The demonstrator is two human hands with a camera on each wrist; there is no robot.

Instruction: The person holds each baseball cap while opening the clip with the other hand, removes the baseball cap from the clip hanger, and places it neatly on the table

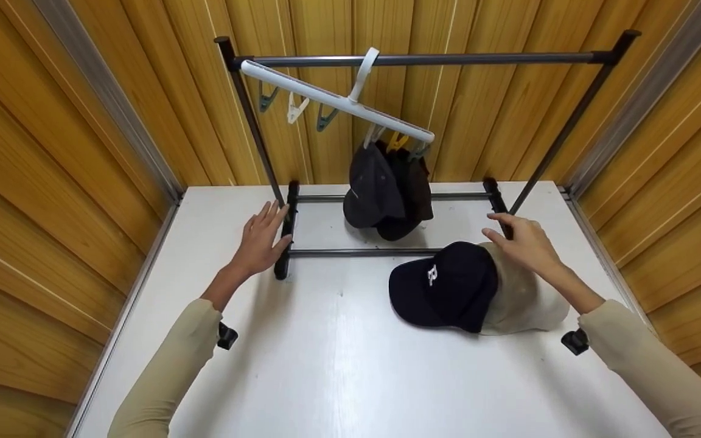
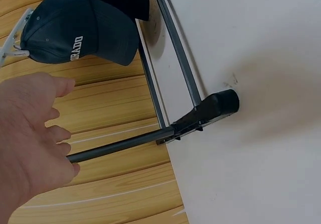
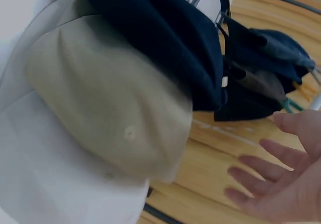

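Note:
My left hand (image 1: 260,238), fingers spread and holding nothing, is by the left foot of a dark metal rack (image 1: 423,59). On the right, my right hand (image 1: 527,243) hovers above a row of nested caps, its fingers loosely extended and nothing gripped. That row has a navy cap (image 1: 457,286) with a white letter in front, then a beige cap (image 3: 108,93) and a white cap (image 3: 65,169). A white clip hanger (image 1: 320,94) hangs tilted from the rack's bar. Clipped to its lower right end are a dark lettered cap (image 2: 65,28) and a darker cap (image 1: 418,188).
Unused clips dangle from the hanger's left half, a white clip (image 1: 296,108) among them. The rack's lower bars (image 1: 362,252) lie close to the white table (image 1: 326,365). Wood-patterned walls (image 1: 40,170) enclose the left, back and right sides.

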